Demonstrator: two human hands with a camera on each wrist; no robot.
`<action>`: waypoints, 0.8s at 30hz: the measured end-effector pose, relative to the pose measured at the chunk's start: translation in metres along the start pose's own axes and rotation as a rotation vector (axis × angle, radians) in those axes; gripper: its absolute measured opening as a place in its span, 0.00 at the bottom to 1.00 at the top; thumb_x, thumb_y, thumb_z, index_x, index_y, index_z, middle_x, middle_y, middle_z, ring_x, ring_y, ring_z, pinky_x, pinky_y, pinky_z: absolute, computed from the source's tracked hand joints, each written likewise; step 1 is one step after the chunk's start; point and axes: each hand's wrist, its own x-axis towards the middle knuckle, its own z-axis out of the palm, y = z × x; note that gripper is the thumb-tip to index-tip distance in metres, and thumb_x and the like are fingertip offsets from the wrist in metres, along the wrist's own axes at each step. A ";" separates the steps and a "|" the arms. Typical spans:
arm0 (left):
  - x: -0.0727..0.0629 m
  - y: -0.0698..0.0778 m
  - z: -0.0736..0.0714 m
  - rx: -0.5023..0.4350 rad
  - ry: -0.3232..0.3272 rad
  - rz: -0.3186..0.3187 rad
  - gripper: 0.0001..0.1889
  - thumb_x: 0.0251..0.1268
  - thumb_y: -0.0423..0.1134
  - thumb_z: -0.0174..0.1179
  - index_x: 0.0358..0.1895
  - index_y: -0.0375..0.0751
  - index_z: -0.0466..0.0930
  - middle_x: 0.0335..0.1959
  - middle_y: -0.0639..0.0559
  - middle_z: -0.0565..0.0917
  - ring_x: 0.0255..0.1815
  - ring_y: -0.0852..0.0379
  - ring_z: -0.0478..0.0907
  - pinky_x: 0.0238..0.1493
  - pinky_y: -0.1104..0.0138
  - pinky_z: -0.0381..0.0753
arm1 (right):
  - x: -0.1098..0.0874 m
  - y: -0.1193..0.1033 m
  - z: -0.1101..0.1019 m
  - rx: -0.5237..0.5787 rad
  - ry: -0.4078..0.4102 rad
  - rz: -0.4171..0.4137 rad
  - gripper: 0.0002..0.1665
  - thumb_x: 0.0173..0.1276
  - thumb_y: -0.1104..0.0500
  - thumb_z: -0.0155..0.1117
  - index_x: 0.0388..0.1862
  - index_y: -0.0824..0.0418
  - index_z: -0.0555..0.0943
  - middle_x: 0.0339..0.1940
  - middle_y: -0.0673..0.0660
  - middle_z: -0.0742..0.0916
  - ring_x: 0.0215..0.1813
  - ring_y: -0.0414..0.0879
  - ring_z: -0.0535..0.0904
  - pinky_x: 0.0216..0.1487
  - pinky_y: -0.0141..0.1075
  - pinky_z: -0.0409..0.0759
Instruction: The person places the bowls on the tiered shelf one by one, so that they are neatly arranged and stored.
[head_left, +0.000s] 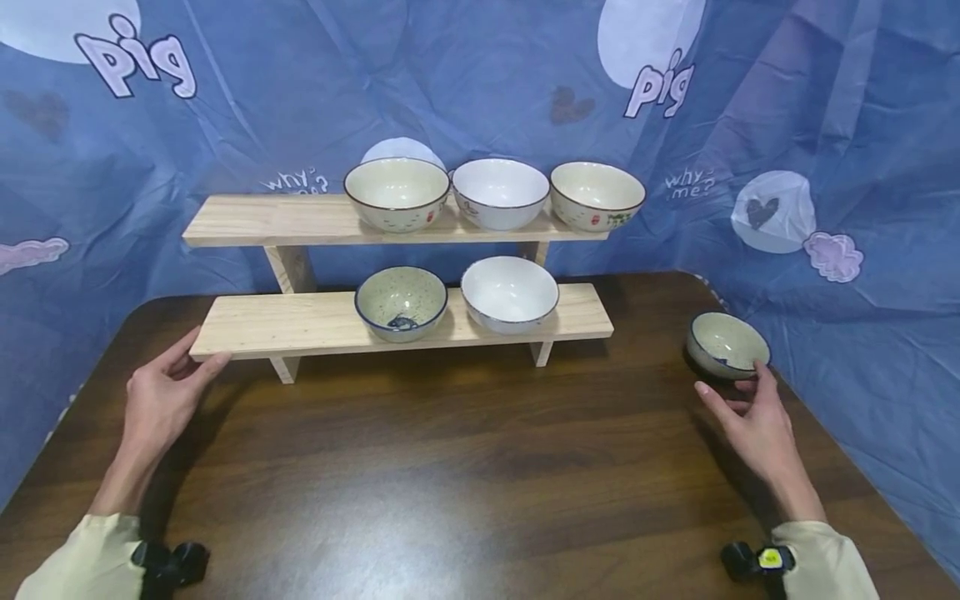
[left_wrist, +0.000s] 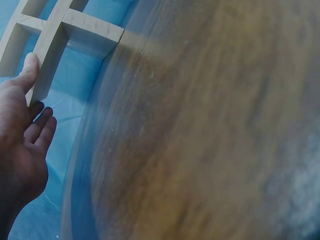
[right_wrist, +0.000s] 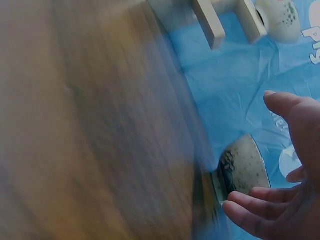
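My left hand holds the left end of the lower board of a two-tier wooden shelf, thumb at the front corner and fingers at the back. In the left wrist view, the thumb and fingers of that hand lie on either side of the board. At the right of the table, my right hand is beside a speckled green-grey bowl with a dark blue rim. Its fingertips are at the bowl's near right rim, and the thumb stands apart. The right wrist view shows the same bowl close to the fingers.
On the lower board stand a speckled blue-rimmed bowl and a white bowl. The upper board bears a cream bowl, a white bowl and another cream bowl. A blue printed cloth hangs behind the brown table.
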 end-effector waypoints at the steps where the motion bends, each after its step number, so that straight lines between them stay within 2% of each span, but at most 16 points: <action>1: 0.000 0.000 0.000 -0.002 0.000 0.003 0.36 0.70 0.52 0.68 0.77 0.42 0.69 0.64 0.30 0.77 0.48 0.80 0.73 0.39 0.87 0.69 | 0.002 0.002 -0.001 0.002 0.007 -0.001 0.56 0.77 0.45 0.63 0.82 0.75 0.43 0.63 0.83 0.71 0.55 0.78 0.79 0.50 0.66 0.77; 3: 0.000 0.000 0.000 -0.009 0.003 0.005 0.36 0.71 0.51 0.68 0.76 0.41 0.70 0.64 0.30 0.77 0.48 0.81 0.73 0.40 0.87 0.69 | 0.007 0.006 -0.002 0.003 0.025 -0.008 0.55 0.76 0.46 0.64 0.81 0.75 0.45 0.62 0.83 0.71 0.54 0.78 0.80 0.49 0.64 0.79; 6: 0.000 0.000 0.000 -0.018 0.003 0.015 0.35 0.71 0.50 0.68 0.76 0.40 0.70 0.64 0.29 0.77 0.46 0.83 0.73 0.40 0.87 0.69 | 0.014 0.014 -0.004 -0.011 0.049 -0.017 0.53 0.75 0.47 0.66 0.80 0.75 0.49 0.61 0.82 0.71 0.51 0.77 0.80 0.41 0.45 0.83; 9: 0.000 -0.001 0.001 -0.025 0.000 0.025 0.35 0.71 0.50 0.68 0.76 0.39 0.70 0.63 0.29 0.76 0.46 0.83 0.73 0.40 0.87 0.69 | 0.021 0.023 -0.005 -0.011 0.086 -0.027 0.50 0.73 0.49 0.69 0.77 0.76 0.55 0.59 0.81 0.73 0.49 0.73 0.81 0.35 0.25 0.73; 10: 0.000 -0.001 0.001 -0.023 -0.001 0.027 0.35 0.71 0.50 0.68 0.76 0.39 0.70 0.63 0.29 0.76 0.45 0.84 0.72 0.39 0.87 0.69 | 0.024 0.026 -0.005 -0.018 0.096 -0.029 0.49 0.72 0.49 0.69 0.76 0.76 0.57 0.59 0.80 0.74 0.48 0.72 0.81 0.34 0.21 0.69; 13: 0.000 -0.001 0.001 -0.027 -0.002 0.029 0.35 0.71 0.50 0.68 0.76 0.39 0.70 0.63 0.28 0.76 0.45 0.84 0.73 0.39 0.87 0.70 | 0.033 0.032 -0.004 0.005 0.126 -0.045 0.46 0.71 0.51 0.70 0.73 0.77 0.60 0.59 0.81 0.76 0.48 0.70 0.81 0.34 0.18 0.67; 15: 0.001 -0.001 0.001 -0.030 -0.001 0.028 0.35 0.71 0.50 0.68 0.76 0.39 0.70 0.63 0.28 0.77 0.44 0.84 0.73 0.39 0.87 0.70 | 0.037 0.034 -0.004 0.016 0.134 -0.049 0.46 0.70 0.51 0.71 0.72 0.78 0.61 0.61 0.81 0.75 0.51 0.71 0.80 0.39 0.23 0.72; 17: 0.001 0.000 0.001 -0.032 0.000 0.027 0.35 0.71 0.50 0.68 0.76 0.39 0.70 0.63 0.28 0.77 0.44 0.85 0.72 0.39 0.87 0.70 | 0.041 0.034 -0.004 0.028 0.126 -0.044 0.48 0.70 0.51 0.71 0.74 0.78 0.59 0.64 0.83 0.72 0.58 0.74 0.76 0.50 0.37 0.79; 18: 0.001 0.000 0.000 -0.031 0.001 0.025 0.35 0.71 0.50 0.68 0.76 0.39 0.70 0.63 0.28 0.77 0.43 0.85 0.72 0.39 0.87 0.70 | 0.043 0.033 -0.004 0.025 0.116 -0.031 0.51 0.71 0.49 0.70 0.76 0.78 0.56 0.67 0.84 0.70 0.63 0.75 0.73 0.57 0.46 0.77; 21: 0.001 0.000 0.000 -0.022 0.004 0.022 0.35 0.71 0.50 0.68 0.76 0.39 0.70 0.62 0.28 0.77 0.42 0.86 0.71 0.39 0.87 0.69 | 0.047 0.032 -0.003 0.019 0.082 0.000 0.59 0.71 0.46 0.70 0.80 0.78 0.47 0.73 0.86 0.62 0.73 0.78 0.59 0.69 0.67 0.60; 24: 0.000 0.000 0.000 -0.015 0.000 0.022 0.36 0.71 0.50 0.68 0.76 0.39 0.70 0.62 0.28 0.77 0.43 0.85 0.71 0.39 0.87 0.69 | 0.050 0.031 -0.003 0.003 0.052 0.040 0.64 0.71 0.43 0.69 0.82 0.77 0.41 0.76 0.86 0.57 0.77 0.78 0.52 0.72 0.68 0.52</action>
